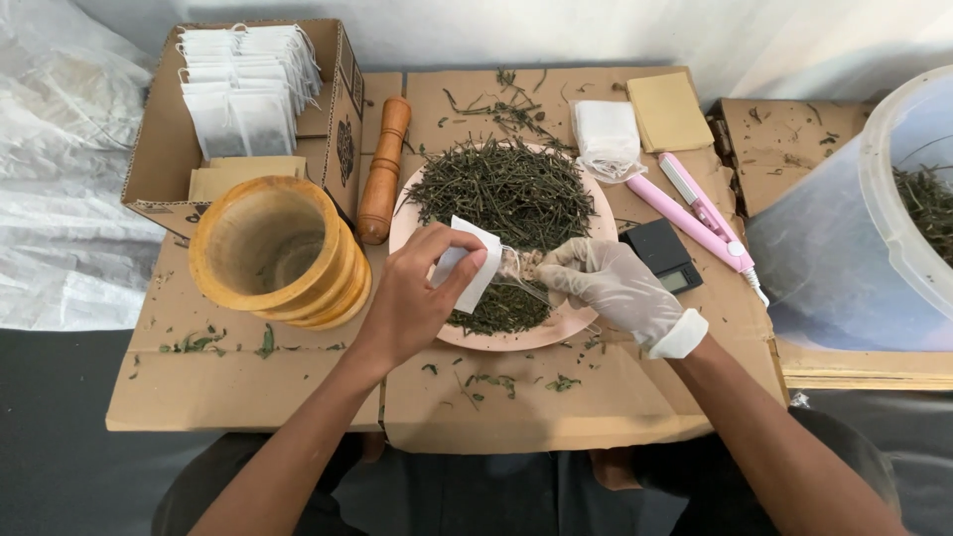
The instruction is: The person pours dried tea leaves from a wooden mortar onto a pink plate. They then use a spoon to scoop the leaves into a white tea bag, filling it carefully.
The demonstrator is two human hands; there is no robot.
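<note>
My bare left hand (pixel 412 298) pinches a small white paper tea bag (pixel 467 260) between thumb and fingers, holding it over the middle of a round pink plate (pixel 586 316). My right hand (pixel 606 283), in a thin whitish glove, has its fingertips closed together at the bag's mouth, at three o'clock from the bag; whether they clamp any leaves I cannot tell. The plate carries a loose heap of dried green tea leaves (pixel 506 189), wiry and stick-like. At nine o'clock from the plate a turned wooden mortar (pixel 273 253) lies tilted, with a smooth cylindrical wooden pestle (pixel 384 169) just beside it. At ten o'clock an open cardboard box (pixel 154 149) holds rows of empty white bags. At two o'clock lie a pink handheld sealer (pixel 700 210) and a small black pocket scale (pixel 663 255). Flattened corrugated cardboard (pixel 248 387) covers the surface, flecked with leaf crumbs.
</note>
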